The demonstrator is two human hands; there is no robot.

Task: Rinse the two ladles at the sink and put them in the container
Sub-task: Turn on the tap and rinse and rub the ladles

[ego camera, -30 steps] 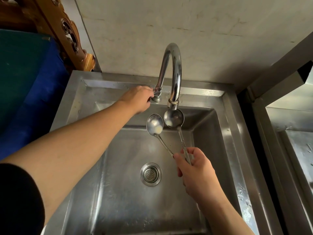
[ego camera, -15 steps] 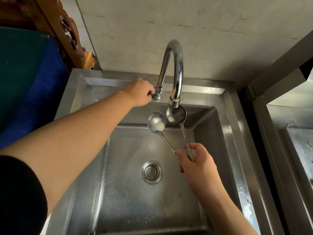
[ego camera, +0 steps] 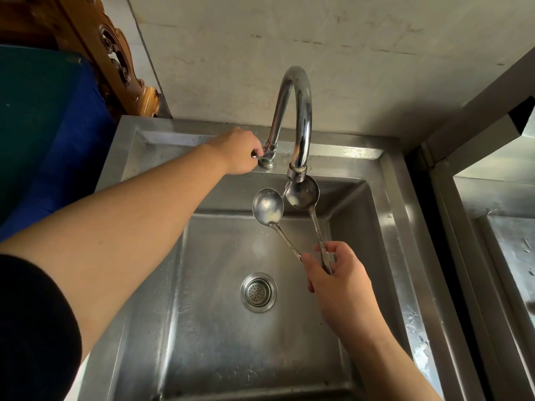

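My right hand (ego camera: 337,277) grips the handles of two steel ladles over the steel sink (ego camera: 405,285). The right ladle (ego camera: 304,193) has its bowl directly under the spout of the curved chrome tap (ego camera: 301,111), almost touching it. The left ladle (ego camera: 267,206) sits beside it, bowl up, with a pale smear inside. My left hand (ego camera: 236,150) is closed on the tap's handle at its base. A thin run of water seems to leave the spout. No container is in view.
The drain strainer (ego camera: 258,292) lies at the basin's middle. A second steel basin (ego camera: 509,256) adjoins on the right. A blue and green surface (ego camera: 43,125) and a carved wooden piece (ego camera: 115,62) stand to the left. A pale wall rises behind.
The ladles stay under the spout and my left hand stays on the tap handle. The view has shifted slightly, and a little water now shows at the spout.
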